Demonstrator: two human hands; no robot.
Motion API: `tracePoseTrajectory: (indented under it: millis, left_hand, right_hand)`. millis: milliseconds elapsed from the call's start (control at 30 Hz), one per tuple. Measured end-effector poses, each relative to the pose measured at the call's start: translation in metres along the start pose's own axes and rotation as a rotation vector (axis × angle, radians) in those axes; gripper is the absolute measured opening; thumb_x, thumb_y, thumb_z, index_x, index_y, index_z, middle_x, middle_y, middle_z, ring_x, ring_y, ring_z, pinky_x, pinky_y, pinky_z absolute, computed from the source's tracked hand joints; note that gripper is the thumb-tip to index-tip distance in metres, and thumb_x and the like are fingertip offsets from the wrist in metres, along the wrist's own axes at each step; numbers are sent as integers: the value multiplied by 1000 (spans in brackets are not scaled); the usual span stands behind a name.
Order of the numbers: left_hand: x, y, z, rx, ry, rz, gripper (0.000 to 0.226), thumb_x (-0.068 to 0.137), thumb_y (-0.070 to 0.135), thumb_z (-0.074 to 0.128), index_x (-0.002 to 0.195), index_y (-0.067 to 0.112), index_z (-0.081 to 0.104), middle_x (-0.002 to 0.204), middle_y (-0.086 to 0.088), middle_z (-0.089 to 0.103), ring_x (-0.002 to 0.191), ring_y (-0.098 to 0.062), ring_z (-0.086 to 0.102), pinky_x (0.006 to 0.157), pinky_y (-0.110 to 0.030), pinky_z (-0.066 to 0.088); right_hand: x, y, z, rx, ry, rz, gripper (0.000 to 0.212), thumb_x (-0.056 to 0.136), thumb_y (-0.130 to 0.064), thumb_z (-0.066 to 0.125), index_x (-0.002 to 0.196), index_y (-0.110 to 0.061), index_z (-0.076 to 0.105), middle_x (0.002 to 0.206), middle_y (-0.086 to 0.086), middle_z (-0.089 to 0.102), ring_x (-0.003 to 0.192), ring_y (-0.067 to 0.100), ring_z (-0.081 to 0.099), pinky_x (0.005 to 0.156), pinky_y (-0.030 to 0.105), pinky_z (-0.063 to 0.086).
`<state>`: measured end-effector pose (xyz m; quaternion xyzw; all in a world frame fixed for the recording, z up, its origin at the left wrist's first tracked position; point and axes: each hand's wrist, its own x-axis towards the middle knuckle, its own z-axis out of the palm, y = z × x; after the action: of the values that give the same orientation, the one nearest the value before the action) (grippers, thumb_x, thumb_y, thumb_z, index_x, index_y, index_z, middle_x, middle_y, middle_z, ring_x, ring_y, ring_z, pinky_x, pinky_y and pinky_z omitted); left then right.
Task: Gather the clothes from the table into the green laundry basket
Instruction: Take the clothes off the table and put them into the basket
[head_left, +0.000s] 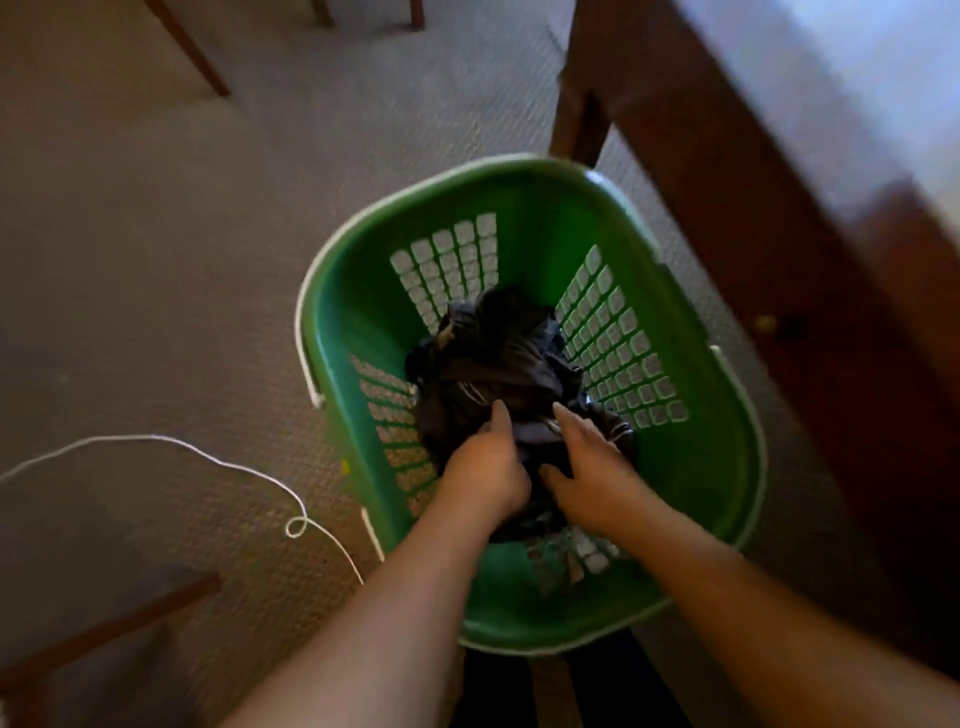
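A green laundry basket (696, 467) with slotted walls and a pale rim stands on the carpet below me. A bundle of dark clothes (498, 358) lies in its bottom. Both my arms reach down into the basket. My left hand (485, 467) rests on the near left of the bundle, fingers curled into the cloth, thumb pointing up. My right hand (592, 467) lies on the near right of it, fingers spread over the fabric. Whether either hand truly grips the cloth is hidden by the hands themselves.
A dark wooden table (769, 171) with its leg (582, 119) stands right of the basket. A white cord (234, 462) loops across the carpet at left. Wooden chair legs (192, 52) stand at upper left, another wooden piece (119, 623) at lower left.
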<state>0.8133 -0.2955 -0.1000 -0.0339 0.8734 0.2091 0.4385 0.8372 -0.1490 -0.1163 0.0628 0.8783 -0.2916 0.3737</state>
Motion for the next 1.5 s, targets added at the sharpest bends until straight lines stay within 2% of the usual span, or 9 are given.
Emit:
tracePoseTrajectory:
  millis: [167, 333, 467, 600, 867, 1100, 1233, 1400, 1500]
  left_hand:
    - [-107, 37, -44, -14, 98, 118, 80, 100, 14, 45, 165, 19, -2, 159, -18, 41, 123, -36, 58, 80, -35, 43]
    - [-201, 81, -71, -79, 199, 328, 73, 101, 12, 45, 165, 19, 11, 157, -14, 46, 131, -28, 55, 99, -30, 43]
    - [-256, 128, -78, -59, 252, 558, 69, 103, 11, 46, 165, 19, 17, 160, -9, 43, 131, -18, 56, 96, -11, 39]
    - [-283, 179, -75, -57, 262, 739, 72, 102, 11, 50, 164, 25, 17, 155, -8, 50, 111, -22, 67, 94, -36, 58]
    - [-289, 305, -39, 70, 187, 938, 68, 104, 17, 52, 164, 22, 20, 154, -5, 51, 139, -17, 51, 106, -22, 39]
    - [-263, 410, -21, 151, 216, 958, 63, 104, 20, 49, 163, 19, 24, 152, -5, 53, 136, -19, 54, 106, -30, 46]
    - [-253, 458, -23, 221, 223, 923, 67, 101, 13, 51, 163, 16, 25, 153, -9, 51, 137, -23, 53, 110, -31, 43]
    - [-238, 478, -29, 258, 257, 915, 68, 99, 13, 55, 162, 13, 28, 153, -12, 51, 136, -26, 54, 110, -38, 47]
    - [-228, 476, -31, 277, 249, 896, 70, 99, 20, 59, 162, 16, 27, 152, -10, 53, 135, -26, 56, 108, -42, 50]
  right_hand:
    - [-124, -41, -51, 140, 135, -99, 81, 98, -37, 56, 161, -32, 5, 168, -6, 13, 154, 12, 11, 125, 37, 21]
    - [-234, -64, -89, 229, 304, -161, 75, 100, -33, 56, 160, -32, 12, 166, -15, 15, 151, -3, 8, 119, 18, 10]
    - [-310, -62, -113, 335, 518, -155, 71, 99, -31, 58, 159, -33, 20, 164, -18, 21, 149, -9, 10, 120, 16, 14]
    - [-359, -48, -136, 396, 694, -111, 69, 99, -31, 57, 159, -31, 22, 161, -19, 24, 148, -11, 11, 120, 15, 15]
    - [-416, 37, -194, 436, 996, 115, 66, 100, -29, 57, 158, -22, 27, 160, -4, 33, 149, 7, 24, 120, 21, 19]
    - [-384, 124, -280, 407, 1053, 138, 61, 100, -29, 55, 155, -12, 34, 159, 5, 38, 146, 16, 32, 113, 16, 19]
    - [-341, 182, -344, 262, 1030, 201, 60, 97, -25, 54, 154, -16, 37, 163, 8, 28, 147, 29, 30, 119, 40, 30]
    - [-315, 234, -399, 33, 857, 403, 94, 86, -14, 63, 159, -36, 8, 165, 0, 16, 127, 31, 45, 95, 42, 50]
    - [-309, 238, -410, 25, 846, 513, 50, 90, -15, 58, 138, -27, 52, 135, 3, 56, 119, 30, 55, 83, 38, 48]
